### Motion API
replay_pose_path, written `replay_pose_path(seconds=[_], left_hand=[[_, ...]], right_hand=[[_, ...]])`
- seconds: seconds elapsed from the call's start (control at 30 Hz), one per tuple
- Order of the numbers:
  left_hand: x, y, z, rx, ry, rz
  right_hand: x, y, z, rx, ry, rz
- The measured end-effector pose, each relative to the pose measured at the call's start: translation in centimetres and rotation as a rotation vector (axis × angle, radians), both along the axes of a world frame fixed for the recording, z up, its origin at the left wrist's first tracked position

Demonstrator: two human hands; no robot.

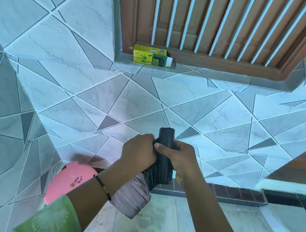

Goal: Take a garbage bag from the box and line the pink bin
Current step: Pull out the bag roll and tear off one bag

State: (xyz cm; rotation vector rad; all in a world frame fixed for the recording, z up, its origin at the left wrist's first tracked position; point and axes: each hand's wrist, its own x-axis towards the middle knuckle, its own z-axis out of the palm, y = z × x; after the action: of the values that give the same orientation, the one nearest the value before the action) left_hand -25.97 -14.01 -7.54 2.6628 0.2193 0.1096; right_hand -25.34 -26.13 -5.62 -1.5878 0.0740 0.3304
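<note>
A tiled wall (92,91) with a wooden barred window (220,23) fills the view. Both hands grip a black garbage bag roll (166,137): left hand (138,149) and right hand (180,159) closed around it, a loose part seemingly hanging below. The pink bin (66,182) sits lower left; the yellow box (149,55) rests on the sill.

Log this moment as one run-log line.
stage: separating bag | left hand + right hand: gripping black plastic garbage-bag roll | yellow-green cardboard box: on sill, open | round pink plastic bin: unlined
</note>
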Motion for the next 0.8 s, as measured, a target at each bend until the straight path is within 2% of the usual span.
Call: replay_pose_path(seconds=[0.23, 0.27, 0.33, 0.4, 0.47, 0.63, 0.8], left_hand=[[0.3, -0.2, -0.5, -0.013, 0.025, 0.028], [0.4, 0.1, -0.6, -0.066, 0.031, 0.023], [0.6, 1.0, -0.8, -0.293, 0.058, -0.012], [0.5, 2.1, -0.6, -0.554, 0.136, -0.073], [0.2, 2.9, 0.0, -0.713, 0.232, -0.128], [0.1, 3.6, 0.2, -0.656, 0.263, -0.193], [-0.4, 2.9, -0.3, -0.629, 0.209, -0.258]], right_hand=[[0.0, 0.2, -0.8, -0.209, -0.131, -0.007], [0.0, 0.1, -0.7, -0.19, -0.121, -0.007], [0.2, -0.5, -0.4, -0.077, -0.032, 0.007], [0.6, -1.4, 0.1, 0.056, 0.096, 0.061], [0.8, -2.1, 0.3, 0.136, 0.185, 0.122], [1.0, -2.4, 0.0, 0.128, 0.238, 0.203], [0.8, -1.7, -0.4, -0.039, 0.132, 0.194]])
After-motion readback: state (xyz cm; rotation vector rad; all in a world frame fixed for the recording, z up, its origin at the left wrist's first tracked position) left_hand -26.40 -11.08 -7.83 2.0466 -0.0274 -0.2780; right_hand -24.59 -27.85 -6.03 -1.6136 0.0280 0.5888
